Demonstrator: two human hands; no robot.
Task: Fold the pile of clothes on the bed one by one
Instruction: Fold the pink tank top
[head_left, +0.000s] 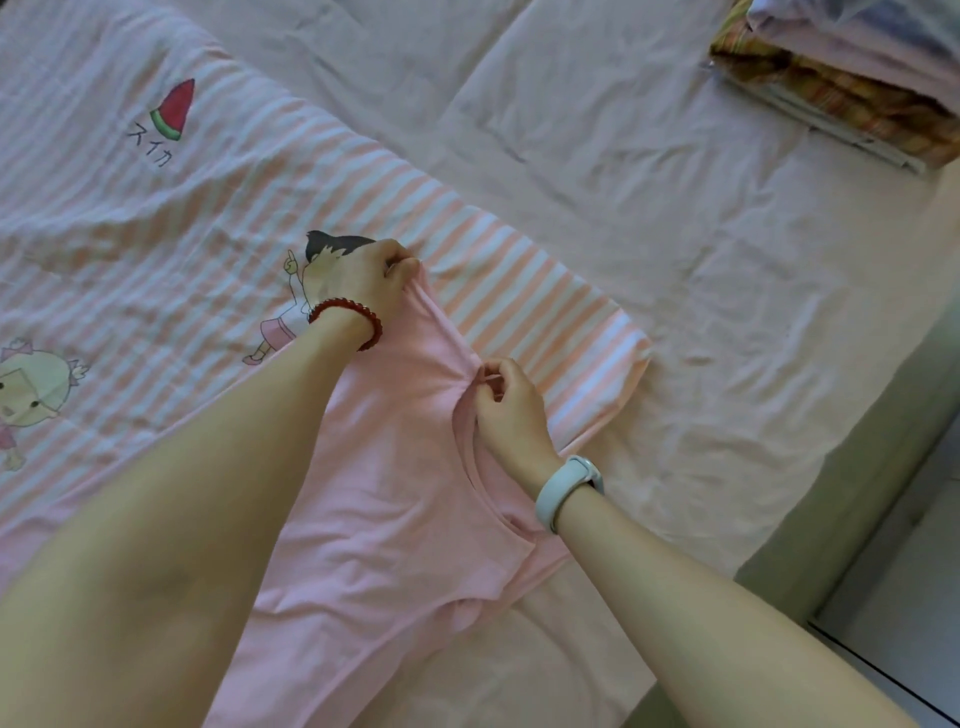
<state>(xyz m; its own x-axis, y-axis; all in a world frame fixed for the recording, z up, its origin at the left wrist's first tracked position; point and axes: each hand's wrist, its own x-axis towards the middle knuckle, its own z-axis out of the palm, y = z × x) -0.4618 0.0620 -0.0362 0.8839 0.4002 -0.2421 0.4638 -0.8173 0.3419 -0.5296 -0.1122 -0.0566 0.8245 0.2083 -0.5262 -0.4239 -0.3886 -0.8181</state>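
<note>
A plain pink T-shirt (395, 525) lies spread on the bed in the middle of the view, its round neckline toward the right. My left hand (363, 283), with a red bead bracelet on the wrist, pinches the shirt's far shoulder edge. My right hand (506, 410), with a pale wristband, pinches the fabric at the neckline near the collar. The cloth between both hands is pulled into a taut ridge. My left forearm hides much of the shirt's lower left part.
Under the shirt lies a pink-and-white striped blanket (519, 291) with cartoon prints and a watermelon picture. The pale pink bedsheet (701, 260) stretches to the right. A stack of folded fabrics (852, 78) sits at the top right corner. The bed's edge (841, 525) and the floor run along the right.
</note>
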